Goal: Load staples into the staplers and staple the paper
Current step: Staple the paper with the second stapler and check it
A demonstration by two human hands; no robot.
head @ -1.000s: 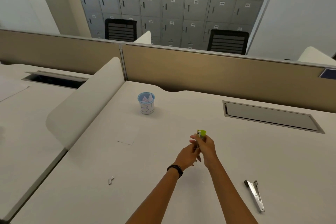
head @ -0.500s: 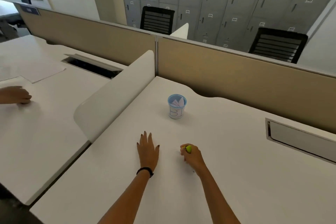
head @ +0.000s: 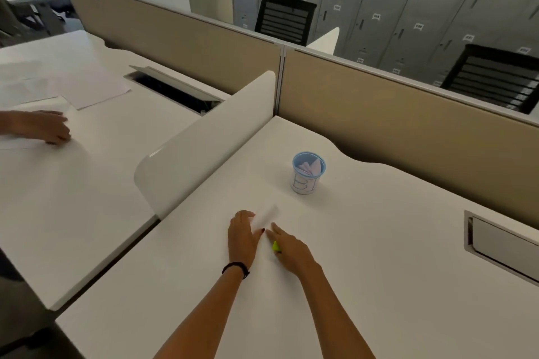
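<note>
left hand (head: 243, 237) now on paper (head: 267, 216), beside right hand (head: 291, 251) with stapler (head: 276, 246)

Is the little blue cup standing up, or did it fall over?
Standing up. The blue cup sits on its base on the desk, its round opening facing up, with folded paper bits showing inside.

Small stapler (head: 276, 246), lime green, mostly hidden under the right hand (head: 291, 251), only a wedge of its body showing at the thumb side, low against the worktop (head: 379, 285). Small white sheet of paper (head: 267, 217), pale and blurred, lying just ahead of both hands, its near end touching the left hand's (head: 243, 237) fingers.
</note>
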